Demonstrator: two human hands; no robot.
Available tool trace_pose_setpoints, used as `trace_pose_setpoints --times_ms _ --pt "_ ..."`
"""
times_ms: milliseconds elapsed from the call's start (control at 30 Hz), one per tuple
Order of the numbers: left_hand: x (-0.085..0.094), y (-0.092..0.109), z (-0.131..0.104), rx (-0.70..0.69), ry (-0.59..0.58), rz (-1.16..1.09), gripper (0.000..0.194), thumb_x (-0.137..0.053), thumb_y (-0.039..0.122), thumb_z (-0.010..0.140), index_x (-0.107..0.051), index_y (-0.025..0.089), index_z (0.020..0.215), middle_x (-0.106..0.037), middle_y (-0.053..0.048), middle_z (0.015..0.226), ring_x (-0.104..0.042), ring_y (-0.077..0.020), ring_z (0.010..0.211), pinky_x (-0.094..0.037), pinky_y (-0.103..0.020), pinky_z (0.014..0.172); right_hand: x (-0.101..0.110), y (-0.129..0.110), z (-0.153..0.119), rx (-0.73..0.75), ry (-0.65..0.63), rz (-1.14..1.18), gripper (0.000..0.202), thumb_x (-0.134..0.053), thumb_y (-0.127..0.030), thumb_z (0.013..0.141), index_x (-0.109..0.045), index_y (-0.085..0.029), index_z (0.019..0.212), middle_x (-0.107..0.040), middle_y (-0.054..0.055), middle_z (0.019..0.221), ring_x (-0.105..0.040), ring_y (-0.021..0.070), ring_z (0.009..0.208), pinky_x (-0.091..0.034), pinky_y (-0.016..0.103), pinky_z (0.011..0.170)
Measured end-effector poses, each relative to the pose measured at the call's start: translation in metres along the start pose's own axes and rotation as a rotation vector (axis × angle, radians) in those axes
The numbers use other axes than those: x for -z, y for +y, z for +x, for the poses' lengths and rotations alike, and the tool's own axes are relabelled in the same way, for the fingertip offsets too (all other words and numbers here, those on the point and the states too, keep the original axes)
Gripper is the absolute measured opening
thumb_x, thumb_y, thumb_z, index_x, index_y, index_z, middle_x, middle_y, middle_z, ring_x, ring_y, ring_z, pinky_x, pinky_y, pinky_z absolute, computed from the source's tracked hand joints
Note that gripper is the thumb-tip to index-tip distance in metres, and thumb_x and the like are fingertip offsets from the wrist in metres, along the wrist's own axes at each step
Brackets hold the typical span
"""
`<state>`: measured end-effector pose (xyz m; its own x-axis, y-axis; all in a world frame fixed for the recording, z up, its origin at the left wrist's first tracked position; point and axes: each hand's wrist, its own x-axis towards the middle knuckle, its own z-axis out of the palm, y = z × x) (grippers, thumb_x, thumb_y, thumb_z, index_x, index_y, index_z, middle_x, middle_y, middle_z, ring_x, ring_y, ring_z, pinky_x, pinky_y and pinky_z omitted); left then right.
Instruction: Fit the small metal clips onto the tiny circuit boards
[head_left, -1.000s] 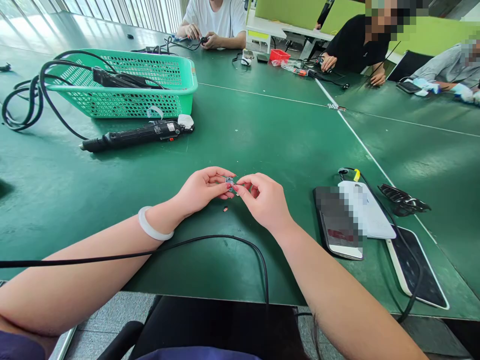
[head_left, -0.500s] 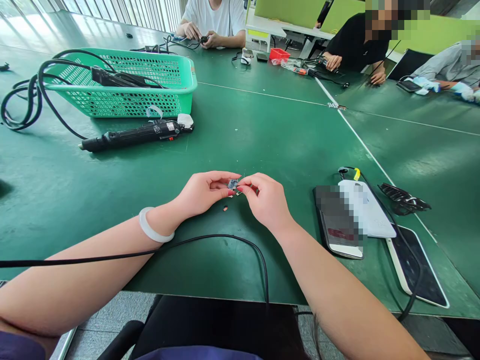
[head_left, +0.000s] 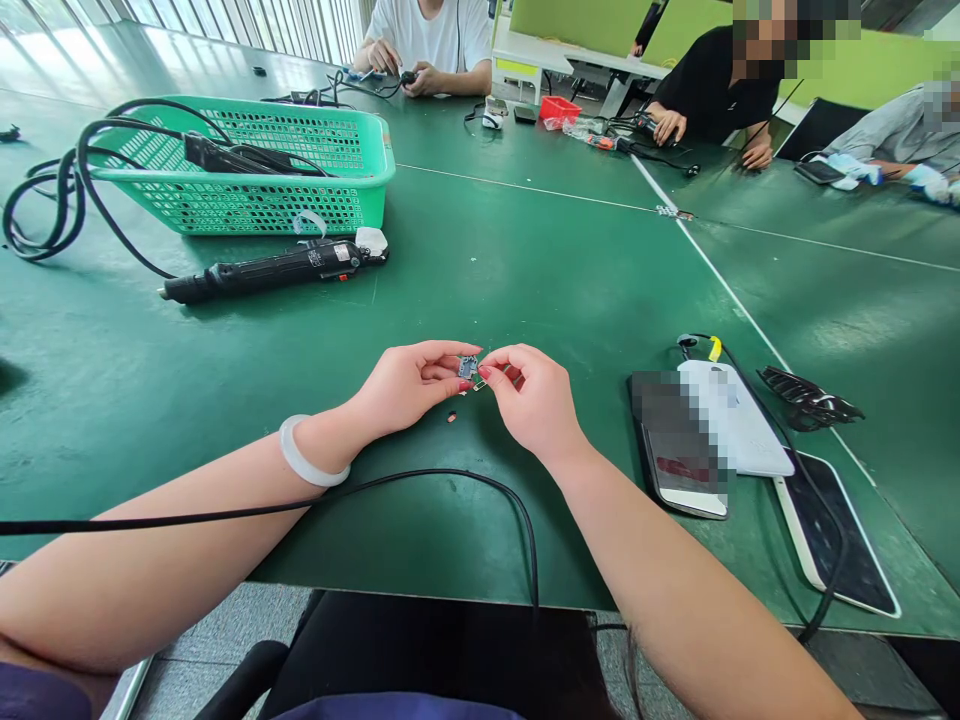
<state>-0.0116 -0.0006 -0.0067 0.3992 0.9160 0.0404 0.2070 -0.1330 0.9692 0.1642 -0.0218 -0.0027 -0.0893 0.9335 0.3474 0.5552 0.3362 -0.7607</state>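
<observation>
My left hand (head_left: pixel 409 385) pinches a small grey block-like part (head_left: pixel 468 367) between thumb and fingers, just above the green table (head_left: pixel 420 530). Its exact kind is too small to make out. My right hand (head_left: pixel 531 395) is closed in a pinch at the right side of that part. A thin, pale metal piece (head_left: pixel 481 384) shows at the right fingertips; whether they grip it or only touch it is unclear. On the table just below the hands lies a tiny copper-coloured piece (head_left: pixel 451 416).
A green basket (head_left: pixel 277 205) with black cables stands at the back left, a black electric screwdriver (head_left: pixel 277 268) before it. Phones (head_left: pixel 840 530) and sunglasses (head_left: pixel 810 395) lie at right. A black cable (head_left: pixel 420 472) crosses in front. Other people sit across the table.
The grey part has turned slightly between my left fingers. My right fingertips have shifted a little to the right, away from it. All else looks the same.
</observation>
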Motion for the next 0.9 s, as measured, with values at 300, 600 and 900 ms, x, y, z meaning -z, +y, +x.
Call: trace_pose_setpoints --times_ms 300,600,900 --pt "-0.001 0.001 -0.001 -0.001 0.000 -0.015 0.040 -0.068 0.027 0.075 -0.062 0.017 0.114 -0.071 -0.006 0.093 -0.069 -0.0184 0.085 -0.057 -0.031 0.081 -0.001 -0.001 0.000 -0.027 0.002 0.004 0.013 -0.055 -0.026 0.083 -0.064 -0.020 0.075 -0.062 0.000 0.072 -0.048 0.0113 0.058 -0.040 0.026 0.057" --pt "0.001 0.006 0.001 0.113 -0.006 -0.169 0.028 -0.068 0.026 0.075 -0.065 0.013 0.100 -0.070 -0.005 0.077 -0.069 -0.0155 0.073 -0.057 -0.029 0.072 -0.002 0.001 0.000 -0.058 -0.068 0.047 0.012 -0.058 -0.029 0.081 -0.064 -0.020 0.076 -0.065 0.000 0.076 -0.049 0.0109 0.059 -0.041 0.026 0.059" --pt "0.005 0.007 0.007 0.273 0.204 -0.373 0.033 -0.065 0.020 0.078 -0.065 0.014 0.111 -0.069 -0.004 0.084 -0.066 -0.0094 0.071 -0.054 -0.022 0.073 0.001 0.021 0.007 0.030 -0.209 -0.198 0.016 -0.066 -0.024 0.077 -0.069 -0.024 0.093 -0.066 0.002 0.091 -0.055 0.0165 0.079 -0.045 0.032 0.073"
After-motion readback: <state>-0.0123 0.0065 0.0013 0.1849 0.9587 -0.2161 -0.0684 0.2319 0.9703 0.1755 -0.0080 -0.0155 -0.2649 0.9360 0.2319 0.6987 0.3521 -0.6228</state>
